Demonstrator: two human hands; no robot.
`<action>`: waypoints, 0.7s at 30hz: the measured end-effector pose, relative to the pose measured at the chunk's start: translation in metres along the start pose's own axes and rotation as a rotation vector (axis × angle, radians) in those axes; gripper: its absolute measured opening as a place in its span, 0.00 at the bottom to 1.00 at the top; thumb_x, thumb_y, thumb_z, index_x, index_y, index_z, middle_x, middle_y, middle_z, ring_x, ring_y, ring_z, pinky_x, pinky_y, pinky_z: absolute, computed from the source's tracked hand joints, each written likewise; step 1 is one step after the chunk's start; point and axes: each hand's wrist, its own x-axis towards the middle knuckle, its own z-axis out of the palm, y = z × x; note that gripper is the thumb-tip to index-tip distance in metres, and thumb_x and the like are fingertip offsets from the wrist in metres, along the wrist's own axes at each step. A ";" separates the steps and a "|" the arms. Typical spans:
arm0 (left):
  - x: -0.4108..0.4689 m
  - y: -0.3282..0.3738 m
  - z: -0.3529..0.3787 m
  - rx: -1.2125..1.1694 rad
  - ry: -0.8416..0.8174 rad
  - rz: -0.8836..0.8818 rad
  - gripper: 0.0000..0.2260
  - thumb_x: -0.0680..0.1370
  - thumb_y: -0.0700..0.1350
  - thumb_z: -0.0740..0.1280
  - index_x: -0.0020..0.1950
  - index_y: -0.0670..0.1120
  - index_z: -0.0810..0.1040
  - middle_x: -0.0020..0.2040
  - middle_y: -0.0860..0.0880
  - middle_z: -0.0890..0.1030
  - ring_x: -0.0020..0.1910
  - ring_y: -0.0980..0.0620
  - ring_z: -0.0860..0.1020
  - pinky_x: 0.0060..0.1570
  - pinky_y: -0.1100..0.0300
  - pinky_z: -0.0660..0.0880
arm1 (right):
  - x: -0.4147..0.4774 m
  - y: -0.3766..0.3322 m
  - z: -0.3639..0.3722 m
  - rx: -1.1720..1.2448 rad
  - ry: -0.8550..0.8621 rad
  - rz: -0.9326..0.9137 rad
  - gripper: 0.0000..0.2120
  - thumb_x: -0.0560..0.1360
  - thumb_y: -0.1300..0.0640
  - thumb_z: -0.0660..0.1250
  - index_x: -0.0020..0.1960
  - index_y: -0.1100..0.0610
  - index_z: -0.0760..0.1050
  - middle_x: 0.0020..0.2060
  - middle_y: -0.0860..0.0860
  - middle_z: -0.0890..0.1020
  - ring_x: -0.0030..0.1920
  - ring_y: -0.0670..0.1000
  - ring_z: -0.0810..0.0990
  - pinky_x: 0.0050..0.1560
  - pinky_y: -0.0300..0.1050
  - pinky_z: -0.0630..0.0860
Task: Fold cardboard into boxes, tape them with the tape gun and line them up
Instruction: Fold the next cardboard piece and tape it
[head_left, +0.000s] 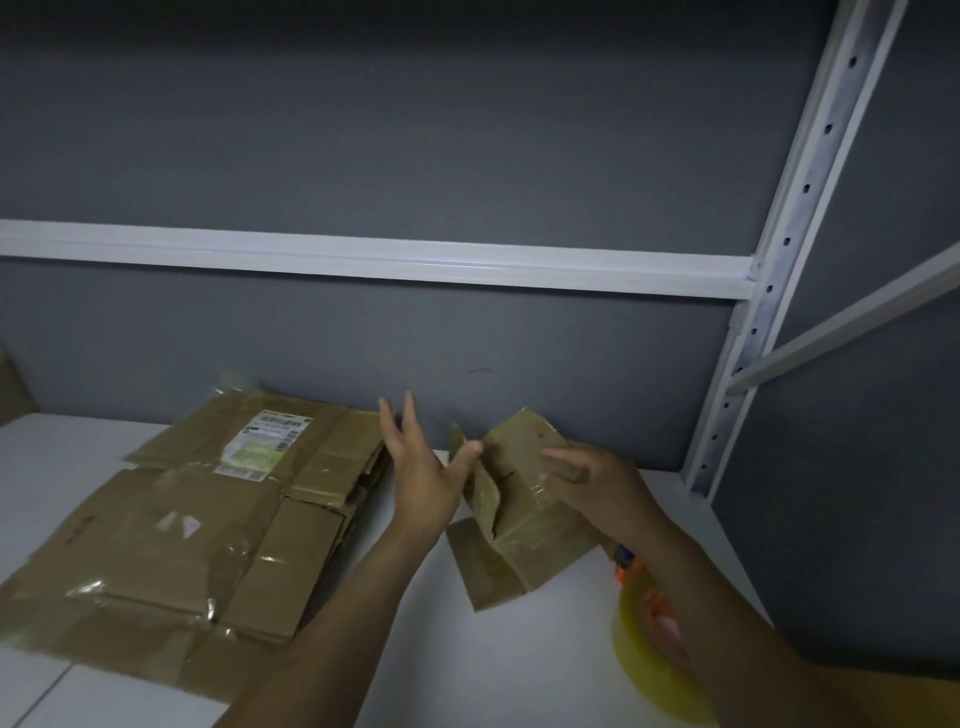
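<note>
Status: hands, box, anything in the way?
Left hand open at box. Right hand grips box, flaps open. Tape gun lies under right forearm.

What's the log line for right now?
folding | right hand holds small brown cardboard box | left hand open, thumb touching box | orange tape gun lies partly hidden under right forearm

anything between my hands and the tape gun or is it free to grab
Nothing visible stands between. The tape gun lies on the table right of the small box, partly hidden below the right forearm. The right hand grips that box; the left hand is open beside it.
</note>
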 end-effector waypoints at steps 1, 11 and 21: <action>0.001 -0.001 0.004 0.053 -0.026 -0.005 0.42 0.74 0.57 0.70 0.79 0.47 0.50 0.78 0.50 0.46 0.75 0.54 0.52 0.71 0.59 0.53 | -0.002 -0.003 0.002 0.026 0.007 -0.005 0.18 0.74 0.47 0.69 0.63 0.46 0.77 0.62 0.42 0.75 0.61 0.40 0.71 0.53 0.27 0.65; -0.006 -0.002 -0.007 0.300 -0.266 -0.169 0.29 0.74 0.59 0.69 0.74 0.54 0.66 0.60 0.51 0.79 0.59 0.50 0.77 0.56 0.55 0.74 | -0.005 0.021 0.022 0.090 0.197 0.051 0.06 0.75 0.56 0.68 0.43 0.56 0.81 0.44 0.49 0.78 0.49 0.50 0.78 0.42 0.33 0.71; -0.046 0.004 0.006 0.811 -0.107 0.226 0.15 0.79 0.57 0.59 0.55 0.53 0.82 0.65 0.47 0.73 0.59 0.47 0.74 0.51 0.55 0.70 | -0.021 0.016 0.017 -0.032 -0.109 0.050 0.18 0.78 0.46 0.63 0.67 0.45 0.73 0.76 0.45 0.54 0.74 0.46 0.56 0.69 0.41 0.58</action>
